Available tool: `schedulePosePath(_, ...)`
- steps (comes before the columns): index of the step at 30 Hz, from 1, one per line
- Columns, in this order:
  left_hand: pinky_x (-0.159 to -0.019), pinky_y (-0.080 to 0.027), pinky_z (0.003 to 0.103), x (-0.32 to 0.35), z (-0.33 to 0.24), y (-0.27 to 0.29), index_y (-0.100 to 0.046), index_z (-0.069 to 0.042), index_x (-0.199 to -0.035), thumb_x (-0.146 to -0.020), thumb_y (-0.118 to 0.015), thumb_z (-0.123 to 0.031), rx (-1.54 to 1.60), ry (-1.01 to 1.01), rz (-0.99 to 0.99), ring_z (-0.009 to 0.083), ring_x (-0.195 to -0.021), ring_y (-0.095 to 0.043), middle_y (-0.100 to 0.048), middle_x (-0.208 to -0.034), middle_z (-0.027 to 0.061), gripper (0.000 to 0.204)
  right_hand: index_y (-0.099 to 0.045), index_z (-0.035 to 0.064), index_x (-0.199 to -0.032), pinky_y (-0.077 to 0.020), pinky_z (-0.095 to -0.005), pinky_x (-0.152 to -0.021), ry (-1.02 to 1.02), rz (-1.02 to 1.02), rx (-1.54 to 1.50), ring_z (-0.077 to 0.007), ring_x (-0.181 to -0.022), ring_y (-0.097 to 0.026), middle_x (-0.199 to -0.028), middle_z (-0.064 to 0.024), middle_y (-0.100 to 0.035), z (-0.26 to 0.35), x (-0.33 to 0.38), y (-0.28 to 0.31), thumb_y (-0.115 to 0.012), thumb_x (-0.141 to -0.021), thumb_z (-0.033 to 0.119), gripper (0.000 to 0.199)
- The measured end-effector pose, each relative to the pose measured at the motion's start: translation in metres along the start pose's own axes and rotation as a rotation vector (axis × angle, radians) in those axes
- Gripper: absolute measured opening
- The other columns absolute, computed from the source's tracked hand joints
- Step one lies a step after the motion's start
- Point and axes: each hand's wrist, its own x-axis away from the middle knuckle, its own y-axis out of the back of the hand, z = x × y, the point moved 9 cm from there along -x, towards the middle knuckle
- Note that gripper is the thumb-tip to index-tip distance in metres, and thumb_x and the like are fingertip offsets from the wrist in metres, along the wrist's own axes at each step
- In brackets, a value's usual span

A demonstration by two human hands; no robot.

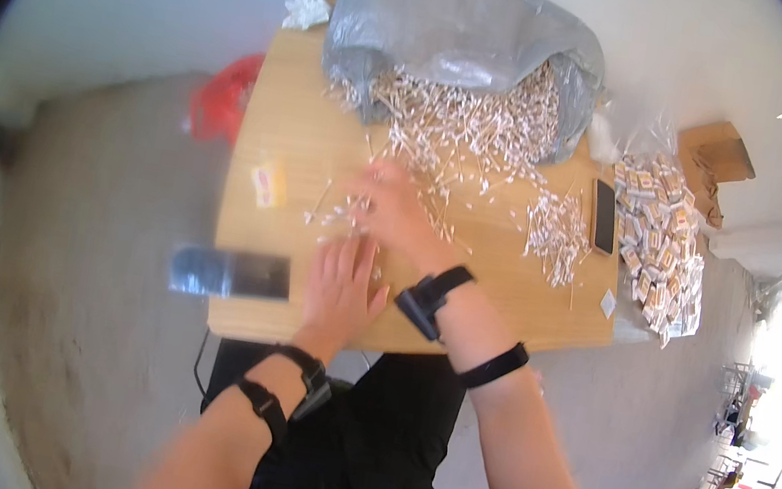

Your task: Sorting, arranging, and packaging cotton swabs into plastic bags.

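Many cotton swabs (pixel 470 120) spill from a large grey plastic bag (pixel 444 25) onto the wooden table (pixel 295 144). My right hand (pixel 396 213) reaches left across the table, slightly blurred, its fingers curled round a few swabs whose white tips show at the fingertips. Just nearer to me, my left hand (pixel 343 283) rests flat on the tabletop, fingers stretched out toward the right hand. A few loose swabs (pixel 324 217) lie left of the fingers. What is under the palms is hidden.
A smaller swab pile (pixel 557 237) and a phone (pixel 603 218) are on the right, beside a heap of small packs (pixel 657 234). A yellow-white packet (pixel 269 184), a dark shiny pouch (pixel 235 275) over the left edge, crumpled tissue (pixel 307 7) and a red bag (pixel 224 98) are on the left.
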Motion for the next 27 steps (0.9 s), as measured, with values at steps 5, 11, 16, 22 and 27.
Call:
schedulePosePath(5,-0.111,-0.022,0.051,0.000,-0.005,0.002,-0.047,-0.001,-0.125,-0.076,-0.067,-0.036,0.054,0.041,-0.047,0.0354,-0.124,-0.035,-0.041,-0.126,0.0167,0.064,-0.069,0.0141,-0.092,-0.0452,-0.0391,-0.084,-0.067,-0.077,-0.004,-0.0289,-0.099,-0.054,-0.101,-0.0101,-0.057,-0.010,0.021,0.001,-0.067,-0.075,0.012,0.017)
schedulePosePath(11,-0.113,-0.017,0.050,-0.003,0.001,-0.006,-0.040,0.001,-0.133,-0.078,-0.064,-0.038,0.032,0.048,-0.031,0.0344,-0.135,-0.026,-0.034,-0.140,0.0191,0.072,-0.067,0.0096,-0.092,-0.0444,-0.0396,-0.084,-0.247,-0.339,0.123,-0.0295,-0.097,-0.053,-0.098,-0.0088,-0.057,-0.048,0.067,0.047,-0.067,-0.075,0.013,0.017)
schedulePosePath(16,-0.114,-0.014,0.049,-0.007,0.000,-0.007,-0.032,0.002,-0.140,-0.081,-0.058,-0.039,-0.009,0.040,0.065,0.0318,-0.141,-0.018,-0.022,-0.151,0.0181,0.077,-0.066,0.0095,-0.095,-0.0422,-0.0415,-0.087,-0.162,-0.307,0.127,-0.0302,-0.098,-0.051,-0.094,-0.0085,-0.056,-0.016,0.084,0.043,-0.068,-0.073,0.010,0.022)
schedulePosePath(22,-0.115,-0.011,0.049,-0.007,-0.002,-0.012,-0.026,0.002,-0.144,-0.084,-0.054,-0.041,-0.036,0.039,0.093,0.0295,-0.143,-0.016,-0.019,-0.153,0.0179,0.078,-0.068,0.0101,-0.089,-0.0416,-0.0411,-0.086,-0.176,-0.321,0.163,-0.0291,-0.092,-0.051,-0.090,-0.0071,-0.056,-0.023,0.084,0.046,-0.068,-0.071,0.007,0.018)
schedulePosePath(27,-0.114,-0.014,0.049,-0.006,-0.003,-0.007,-0.028,0.001,-0.143,-0.086,-0.051,-0.043,-0.101,0.002,0.070,0.0281,-0.142,-0.017,-0.023,-0.152,0.0171,0.076,-0.068,0.0101,-0.087,-0.0415,-0.0413,-0.086,-0.027,-0.254,0.105,-0.0289,-0.091,-0.052,-0.086,-0.0066,-0.056,0.001,0.079,0.026,-0.066,-0.073,0.008,0.014)
